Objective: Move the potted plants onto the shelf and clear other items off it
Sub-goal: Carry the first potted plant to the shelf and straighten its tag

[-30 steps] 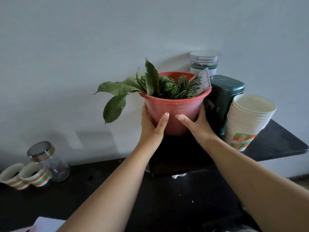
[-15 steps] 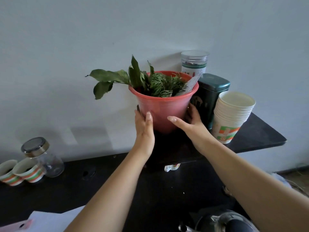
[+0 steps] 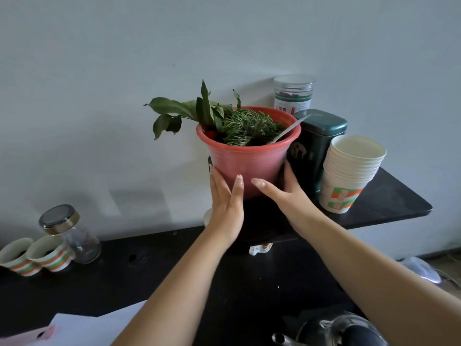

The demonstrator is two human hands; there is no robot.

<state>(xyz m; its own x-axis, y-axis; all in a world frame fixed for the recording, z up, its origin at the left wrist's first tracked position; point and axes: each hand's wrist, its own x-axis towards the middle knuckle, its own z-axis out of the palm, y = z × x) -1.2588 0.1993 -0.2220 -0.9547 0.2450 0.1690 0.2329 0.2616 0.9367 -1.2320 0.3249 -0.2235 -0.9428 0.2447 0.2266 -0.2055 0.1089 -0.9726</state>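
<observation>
A red plastic pot (image 3: 249, 163) with a leafy green plant (image 3: 244, 126) stands on the left end of the black shelf (image 3: 389, 196), against the wall. My left hand (image 3: 225, 203) lies flat against the pot's lower left side, fingers straight. My right hand (image 3: 287, 196) touches the lower right side, thumb stretched across the front, fingers between the pot and a dark green tin (image 3: 316, 146). Also on the shelf are a stack of paper cups (image 3: 349, 176) and a clear lidded jar (image 3: 293, 96) behind the tin.
Below the shelf runs a black desk (image 3: 124, 278). At its far left stand a glass jar with a metal lid (image 3: 72, 233) and two striped paper cups (image 3: 32, 255). White paper (image 3: 94, 328) lies at the near left, a dark kettle (image 3: 336, 330) at the near right.
The pot has come down and settled on the shelf next to the tin. Both hands have slid lower on its sides and their fingers have straightened.
</observation>
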